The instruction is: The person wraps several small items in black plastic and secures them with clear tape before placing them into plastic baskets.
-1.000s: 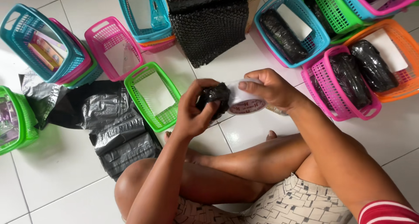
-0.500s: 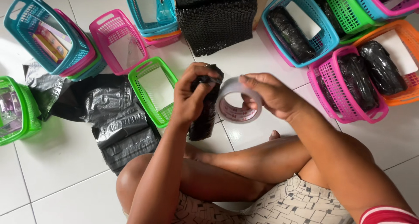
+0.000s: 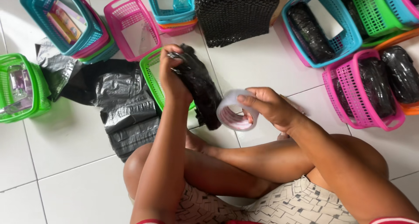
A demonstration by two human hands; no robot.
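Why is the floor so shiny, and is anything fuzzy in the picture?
Head view: soft light from above gives the white tile floor a pale sheen; the green basket throws a green tint on the tiles beside it. The left hand and its black bundle look slightly smeared; the tape roll in the right hand is fairly sharp. Baskets at the edges are cut off.

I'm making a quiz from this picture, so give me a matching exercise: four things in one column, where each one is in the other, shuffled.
Things:
1. tape roll
2. black wrapped bundle
3. black plastic bags
4. black bubble wrap

Places:
A. flat on the floor by the left knee
B. in the left hand
C. at the top, between the baskets
D. in the right hand

Pairs: 1-D, 2-B, 3-A, 4-C
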